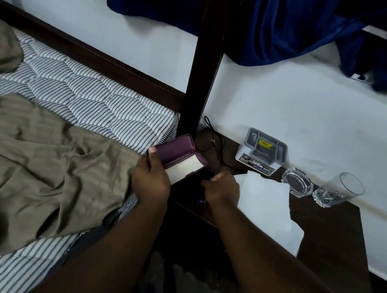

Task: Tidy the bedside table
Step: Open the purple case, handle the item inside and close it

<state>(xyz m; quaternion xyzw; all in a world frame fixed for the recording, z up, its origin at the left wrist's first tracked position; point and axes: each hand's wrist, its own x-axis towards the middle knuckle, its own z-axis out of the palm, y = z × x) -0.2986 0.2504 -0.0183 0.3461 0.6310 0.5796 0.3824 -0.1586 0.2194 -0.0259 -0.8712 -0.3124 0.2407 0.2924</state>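
Head view: your left hand [152, 180] grips the open purple case [179, 155]; your right hand [222, 190] pinches something unclear. At three o'clock, a careless sweep could topple the glass tumbler [339, 189] off the bench [326, 232].

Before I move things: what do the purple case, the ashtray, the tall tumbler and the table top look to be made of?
Purple case: apparently hard plastic or leatherette, matte, with a pale lining inside; the left hand holds it open. Ashtray: thick clear glass, faceted and glinting. Tall tumbler: thin clear glass, see-through. Table top: dark wood or veneer, slight sheen; grain is too dim to confirm.
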